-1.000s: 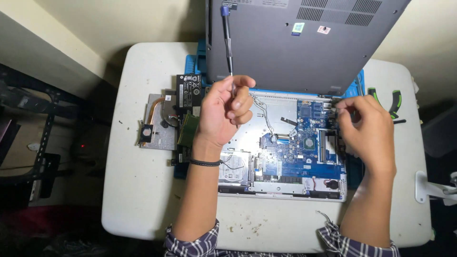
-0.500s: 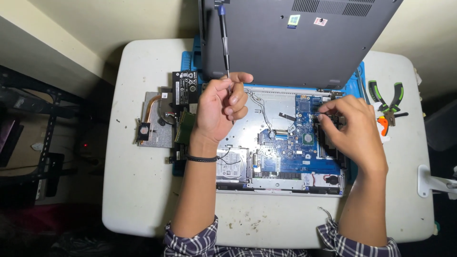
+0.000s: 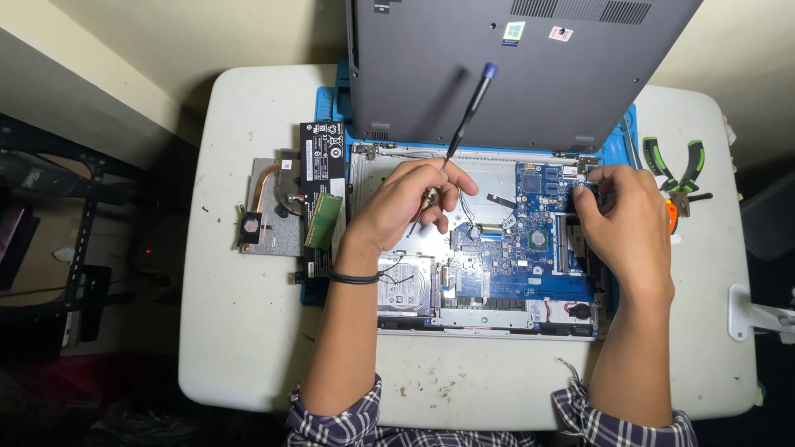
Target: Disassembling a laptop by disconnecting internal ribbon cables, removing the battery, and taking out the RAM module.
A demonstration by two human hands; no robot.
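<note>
Working inside an opened laptop (image 3: 497, 248) on the white bench (image 3: 248, 331), the left hand (image 3: 406, 207) grips a thin screwdriver (image 3: 460, 124), its tip down by the bare metal tray beside the blue circuit board (image 3: 530, 248). The right hand (image 3: 621, 215) pinches something small at the board's upper right corner; what it is cannot be made out. This looks like a screw-handling step, calling for a steady, upright tool. The grey lid (image 3: 513, 74) stands raised behind; green-handled pliers (image 3: 675, 165) lie to the right.

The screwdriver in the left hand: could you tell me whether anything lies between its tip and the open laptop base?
Nothing visible does. The left hand holds the screwdriver tilted, its tip just above the laptop base, beside loose wires.
</note>
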